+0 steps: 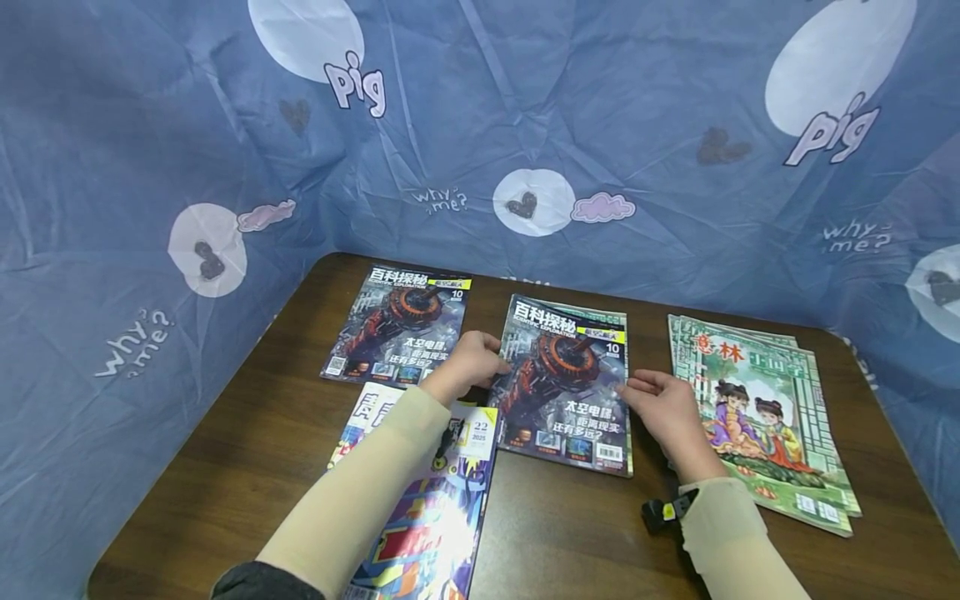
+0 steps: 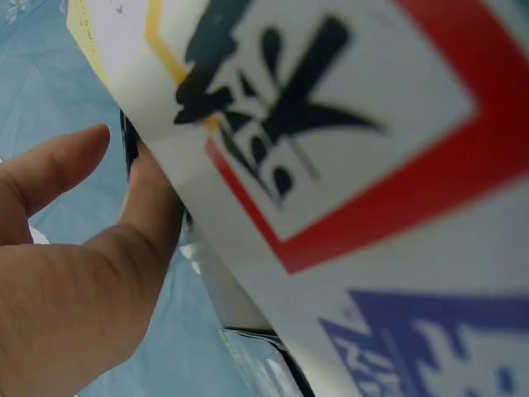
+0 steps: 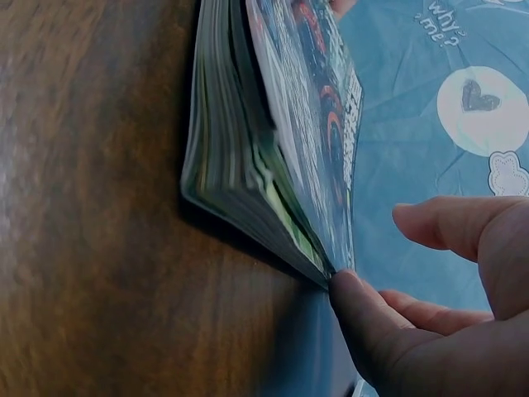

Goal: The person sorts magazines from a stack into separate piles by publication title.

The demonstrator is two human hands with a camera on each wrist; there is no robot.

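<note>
A Scientific Exploration magazine [image 1: 558, 383] with a dark cover lies on top of a small stack at the table's middle, a green-edged one showing beneath. My left hand [image 1: 472, 362] touches the stack's left edge. At its right edge is my right hand [image 1: 671, 408], its fingertips on the page edges. In the right wrist view, the right hand [image 3: 446, 331] meets the stack's [image 3: 240, 165] corner with one finger, another finger held apart. The left wrist view has the left hand [image 2: 74, 281] partly hidden behind a nearby magazine cover [image 2: 397, 165].
A matching dark magazine [image 1: 397, 325] lies at the back left. A colourful magazine [image 1: 438, 533] lies under my left forearm. To the right sits a fanned pile of green magazines [image 1: 768, 417]. Blue patterned cloth [image 1: 480, 125] surrounds the brown table [image 1: 225, 467].
</note>
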